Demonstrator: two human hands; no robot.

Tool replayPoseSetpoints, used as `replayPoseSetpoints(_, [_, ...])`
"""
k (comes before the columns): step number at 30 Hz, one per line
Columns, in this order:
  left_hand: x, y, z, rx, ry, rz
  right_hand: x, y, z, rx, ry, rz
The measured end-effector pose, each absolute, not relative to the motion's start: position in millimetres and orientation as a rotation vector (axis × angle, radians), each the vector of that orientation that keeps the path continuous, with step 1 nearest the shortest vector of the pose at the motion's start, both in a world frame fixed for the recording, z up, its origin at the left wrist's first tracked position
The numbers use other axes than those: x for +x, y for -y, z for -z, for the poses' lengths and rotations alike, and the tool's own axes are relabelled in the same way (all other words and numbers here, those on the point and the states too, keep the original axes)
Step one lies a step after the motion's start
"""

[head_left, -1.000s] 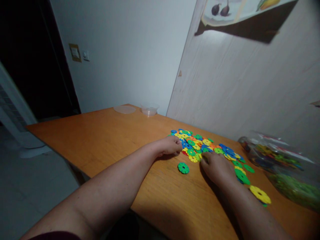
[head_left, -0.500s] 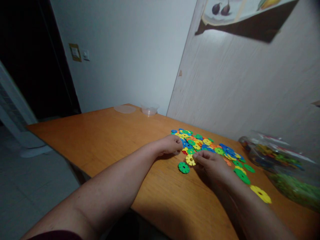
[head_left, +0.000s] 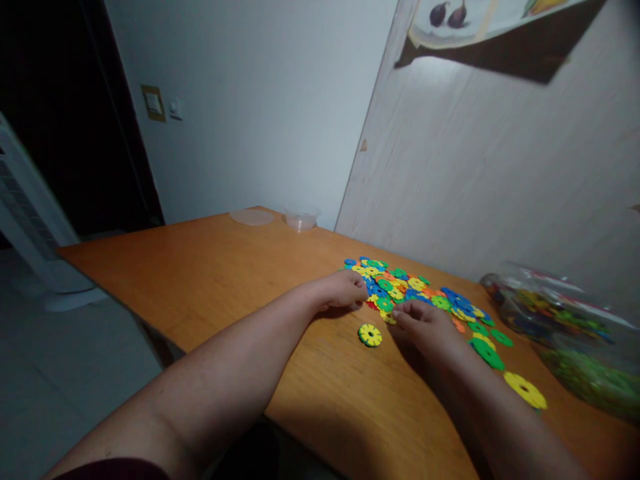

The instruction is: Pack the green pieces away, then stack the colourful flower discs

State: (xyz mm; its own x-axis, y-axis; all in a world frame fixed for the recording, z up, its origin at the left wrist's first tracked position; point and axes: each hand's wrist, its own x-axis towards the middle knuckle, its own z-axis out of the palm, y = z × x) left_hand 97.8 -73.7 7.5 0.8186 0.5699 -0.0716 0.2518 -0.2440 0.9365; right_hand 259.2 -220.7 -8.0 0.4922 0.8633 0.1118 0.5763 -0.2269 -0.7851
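Left hand [head_left: 345, 291] curled loose at near-left edge of disc pile [head_left: 415, 293], grip narrow, contents not visible. Right hand [head_left: 425, 323] flat on pile's near edge, fingers spread, grip holding nothing seen. Single yellow disc [head_left: 370, 335] on worktop [head_left: 210, 273], just left of right hand. Clear bag of discs [head_left: 565, 327] far right.

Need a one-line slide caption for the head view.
Both hands, left hand and right hand, rest at a pile of plastic discs on a wooden table.

text: none legible | labels: none | numbers: none | signs: none
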Motion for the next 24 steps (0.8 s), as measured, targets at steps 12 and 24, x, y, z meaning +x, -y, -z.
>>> replayPoseSetpoints(12, [97, 75, -11, 1.923, -0.643, -0.324, 277, 226, -6, -2.539, 1.558, 0.151])
replayPoseSetpoints(24, [96, 76, -12, 1.9, -0.631, -0.341, 276, 220, -1, -2.445, 1.526, -0.001])
